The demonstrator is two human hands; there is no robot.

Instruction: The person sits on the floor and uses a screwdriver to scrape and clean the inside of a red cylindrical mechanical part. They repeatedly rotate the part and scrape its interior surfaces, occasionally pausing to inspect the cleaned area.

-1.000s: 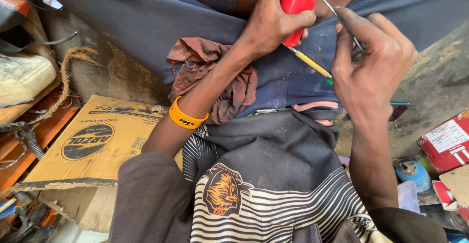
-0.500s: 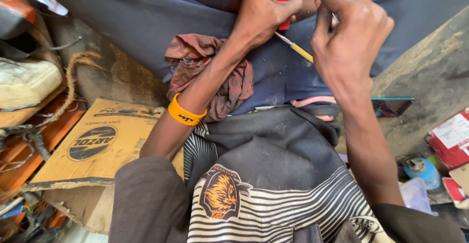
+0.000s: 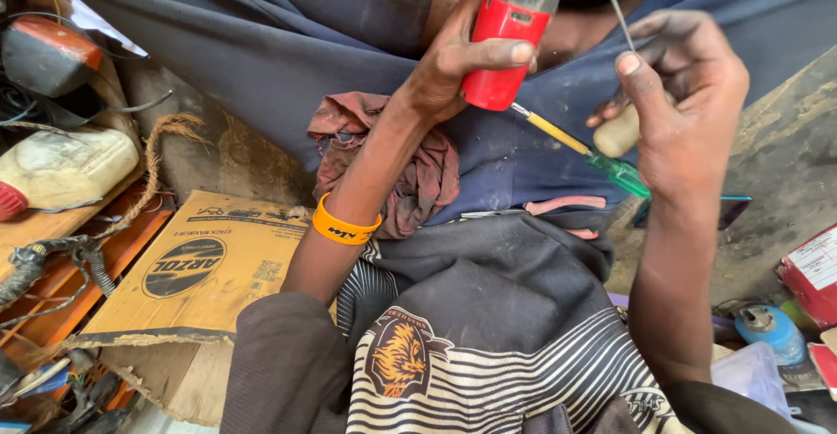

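1. Red plastic cylinder with a grey cap, like a small torch body, is held upright in the left hand, fingers wrapped round its lower half and the thumb laid across the front.
2. The right hand is closed round a pale, rounded tool handle; a thin metal shaft rises from the grip past the fingertips, well clear of the red cylinder.
3. A screwdriver with a green translucent handle and yellow shank lies on the blue cloth of the lap, just under both hands, its tip near the cylinder's base.
4. A crumpled reddish-brown rag rests on the lap beneath the left forearm, which wears an orange wristband.
5. To the left lies a flattened cardboard sheet, with frayed rope and a grimy white plastic can beyond it.
6. At the right edge sit a red carton and a blue round object, on the ground.
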